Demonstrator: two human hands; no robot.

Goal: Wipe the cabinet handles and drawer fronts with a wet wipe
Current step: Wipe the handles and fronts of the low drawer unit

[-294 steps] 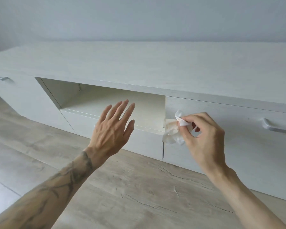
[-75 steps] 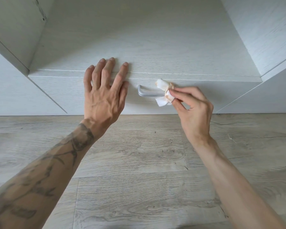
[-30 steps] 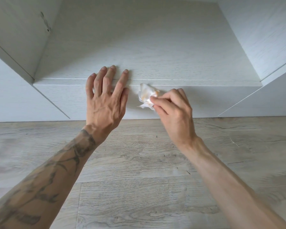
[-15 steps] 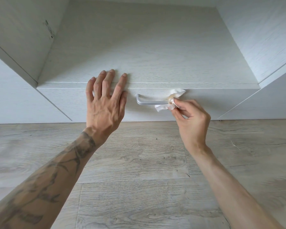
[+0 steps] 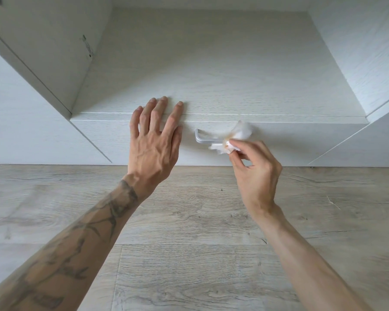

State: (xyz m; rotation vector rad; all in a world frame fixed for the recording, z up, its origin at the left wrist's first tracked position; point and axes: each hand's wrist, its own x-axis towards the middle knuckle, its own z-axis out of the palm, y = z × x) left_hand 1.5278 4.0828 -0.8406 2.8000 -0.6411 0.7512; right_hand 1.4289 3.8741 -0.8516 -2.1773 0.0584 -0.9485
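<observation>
— Hands first. How does the right hand (image 5: 256,173) stand?
— Closed in a pinch: thumb and curled fingers grip a crumpled white wet wipe (image 5: 238,136). Brownish soiling shows on the wipe near the fingertips.
— Location of the wipe?
— Bunched on the silver handle (image 5: 203,140) of the drawer front (image 5: 112,140), over the handle's right portion. Only the left end of the bar and its bend are exposed. The wipe's upper part is blurred.
— And the left hand (image 5: 154,142)?
— Flat and holding nothing, fingers straight and slightly spread. The palm lies against the drawer front just left of the handle, apart from it. The fingertips reach over the top edge onto the base of the open compartment (image 5: 211,63) beyond.
— Anything else noted?
— Tattooed left forearm (image 5: 76,243); pale wood-grain floor (image 5: 200,277) on the near side, beneath both arms.
</observation>
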